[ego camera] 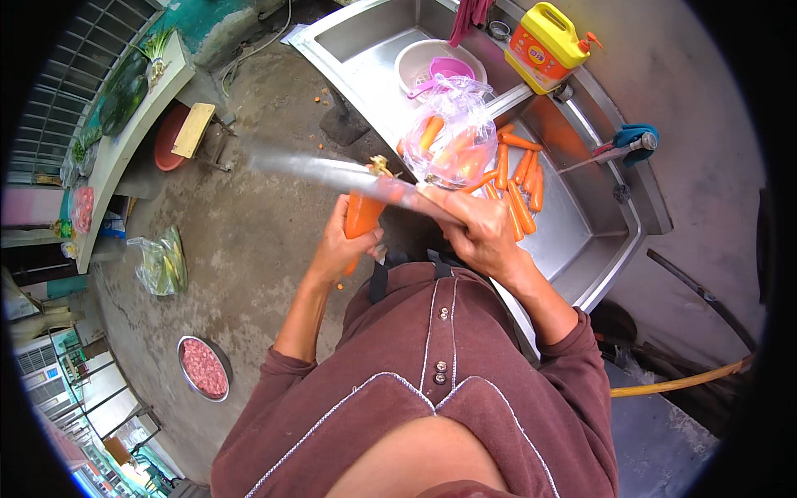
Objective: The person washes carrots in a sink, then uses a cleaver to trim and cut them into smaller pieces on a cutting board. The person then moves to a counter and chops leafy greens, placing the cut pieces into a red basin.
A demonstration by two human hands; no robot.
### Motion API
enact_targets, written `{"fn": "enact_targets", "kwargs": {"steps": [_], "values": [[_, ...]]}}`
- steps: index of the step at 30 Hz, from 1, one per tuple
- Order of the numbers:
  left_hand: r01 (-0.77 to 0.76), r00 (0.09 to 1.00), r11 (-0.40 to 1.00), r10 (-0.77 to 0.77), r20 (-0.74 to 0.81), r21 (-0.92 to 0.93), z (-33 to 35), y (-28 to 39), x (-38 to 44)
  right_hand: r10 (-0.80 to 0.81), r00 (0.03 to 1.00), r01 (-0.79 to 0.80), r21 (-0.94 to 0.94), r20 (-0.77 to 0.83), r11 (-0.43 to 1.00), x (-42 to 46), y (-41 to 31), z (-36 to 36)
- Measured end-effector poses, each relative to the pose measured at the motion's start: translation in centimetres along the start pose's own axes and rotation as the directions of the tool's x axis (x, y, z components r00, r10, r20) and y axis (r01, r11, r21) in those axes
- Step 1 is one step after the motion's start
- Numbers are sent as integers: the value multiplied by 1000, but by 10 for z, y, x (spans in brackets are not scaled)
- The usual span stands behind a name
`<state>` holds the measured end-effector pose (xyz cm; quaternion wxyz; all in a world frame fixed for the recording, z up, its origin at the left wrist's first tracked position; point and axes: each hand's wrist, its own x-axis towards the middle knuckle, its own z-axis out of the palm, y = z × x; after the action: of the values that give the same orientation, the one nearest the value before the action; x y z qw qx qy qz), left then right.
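Note:
My left hand (344, 241) is closed around a thick carrot (363, 215), its stem end pointing up and away from me. In my right hand (476, 227) is the handle of a long knife (336, 174), its blade blurred and lying across the carrot's top. Just beyond my right hand, a clear plastic bag (457, 134) with carrots inside rests at the edge of the steel sink. Several loose carrots (520, 205) lie in the right basin beside the bag. The blur hides whether the blade is cutting in.
The double sink (579, 211) holds a white basin (408, 59) with a pink strainer (451, 67). A yellow detergent jug (548, 50) stands on its rim. On the floor are a metal bowl of meat (204, 368), a bag of green vegetables (163, 264) and a small stool (194, 131).

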<state>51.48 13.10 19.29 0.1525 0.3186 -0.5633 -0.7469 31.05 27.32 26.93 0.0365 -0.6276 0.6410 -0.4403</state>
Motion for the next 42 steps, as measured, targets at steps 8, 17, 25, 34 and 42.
{"fn": "enact_targets", "kwargs": {"steps": [8, 17, 25, 34, 42], "values": [[-44, 998, 993, 40, -40, -107, 0, -10, -27, -102, 978, 118, -79, 184, 990, -1, -20, -16], [103, 995, 917, -92, 47, -384, -38, -1, -70, -205, 964, 202, 37, 169, 979, 8, -3, 39], [-178, 939, 822, 306, -157, 541, -57, 33, -128, 162, 821, -87, -161, 547, 983, -1, 71, 148], [279, 932, 938, -214, -293, 205, -53, 7, -93, 290, 747, -191, -224, 599, 955, -32, 76, 138], [231, 873, 883, -373, 314, 408, 20, -47, 32, 363, 931, -364, -5, -41, 931, -49, 51, 48]]}}
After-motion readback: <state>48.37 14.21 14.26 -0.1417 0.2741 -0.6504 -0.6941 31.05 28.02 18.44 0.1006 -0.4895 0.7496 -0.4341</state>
